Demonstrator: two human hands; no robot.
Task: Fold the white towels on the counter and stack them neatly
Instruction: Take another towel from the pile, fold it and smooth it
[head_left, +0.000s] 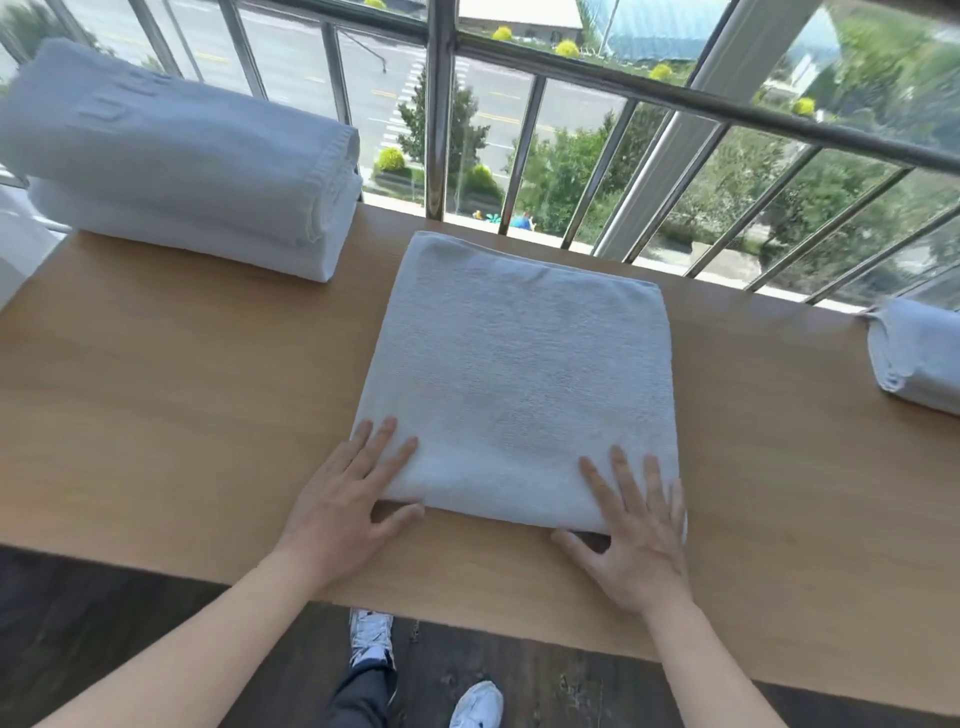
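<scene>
A white towel (519, 374), folded into a rectangle, lies flat in the middle of the wooden counter (182, 405). My left hand (348, 499) rests on its near left corner, fingers straight on top and thumb on the counter by the near edge. My right hand (634, 525) rests on the near right corner in the same way, fingers spread flat. A stack of two folded white towels (176, 161) sits at the back left of the counter. Another white towel (919, 358) lies at the right edge, partly cut off by the frame.
A window with metal bars (441, 109) runs along the counter's far edge. The counter's near edge (467, 618) runs just below my wrists, above a dark floor and my shoes (371, 636). A white object (21, 244) stands at the far left.
</scene>
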